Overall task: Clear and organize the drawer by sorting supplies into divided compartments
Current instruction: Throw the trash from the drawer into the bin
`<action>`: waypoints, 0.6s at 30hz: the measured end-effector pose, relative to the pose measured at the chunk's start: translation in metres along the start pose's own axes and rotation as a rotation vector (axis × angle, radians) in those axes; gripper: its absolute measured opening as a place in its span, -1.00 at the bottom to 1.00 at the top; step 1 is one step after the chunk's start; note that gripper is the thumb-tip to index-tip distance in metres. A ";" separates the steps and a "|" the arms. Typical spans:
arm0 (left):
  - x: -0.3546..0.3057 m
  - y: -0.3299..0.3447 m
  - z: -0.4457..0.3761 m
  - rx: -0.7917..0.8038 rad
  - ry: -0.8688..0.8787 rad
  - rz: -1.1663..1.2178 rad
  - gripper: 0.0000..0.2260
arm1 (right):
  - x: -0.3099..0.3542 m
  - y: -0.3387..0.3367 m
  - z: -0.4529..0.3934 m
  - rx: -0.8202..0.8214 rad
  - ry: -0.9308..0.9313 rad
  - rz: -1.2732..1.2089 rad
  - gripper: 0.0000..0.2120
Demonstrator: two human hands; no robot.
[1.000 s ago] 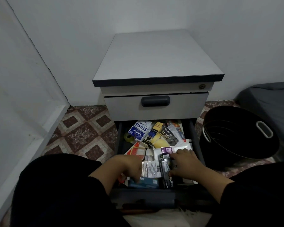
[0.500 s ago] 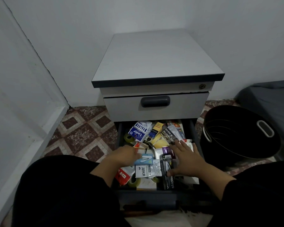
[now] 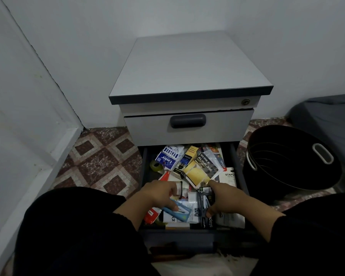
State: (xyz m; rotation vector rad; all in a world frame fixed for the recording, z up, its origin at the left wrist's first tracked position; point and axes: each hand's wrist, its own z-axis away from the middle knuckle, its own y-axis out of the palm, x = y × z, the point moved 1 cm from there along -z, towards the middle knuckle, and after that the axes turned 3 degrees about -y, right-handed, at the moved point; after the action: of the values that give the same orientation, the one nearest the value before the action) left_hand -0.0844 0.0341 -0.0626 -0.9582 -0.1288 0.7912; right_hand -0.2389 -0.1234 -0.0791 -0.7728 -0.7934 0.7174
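Dark stapler pack (image 3: 207,204) lies in the front right of the open drawer (image 3: 144,176), long axis running front to back. The right hand (image 3: 224,198) spans it lengthwise, forefinger at the far end and thumb at the near end, pinching it; a lift would likely go straight up. The left hand (image 3: 159,194), just beside, pinches a blue packet (image 3: 177,212). Black basket (image 3: 287,162) stands to the right.
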 end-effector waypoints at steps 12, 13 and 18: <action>-0.010 0.006 0.003 0.100 0.067 0.050 -0.69 | -0.017 -0.014 -0.004 0.015 0.048 -0.454 -0.19; -0.008 0.003 0.003 0.100 0.059 0.102 -0.70 | -0.020 -0.015 -0.006 0.001 0.062 -0.510 -0.19; 0.003 -0.021 0.010 0.053 0.041 0.392 -0.74 | -0.028 -0.036 -0.005 -0.137 0.101 -0.852 -0.42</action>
State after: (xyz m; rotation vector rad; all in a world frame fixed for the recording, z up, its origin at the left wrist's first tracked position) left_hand -0.0752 0.0356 -0.0410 -0.9611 0.1199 1.1286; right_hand -0.2399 -0.1658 -0.0621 -0.5106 -0.9821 -0.1389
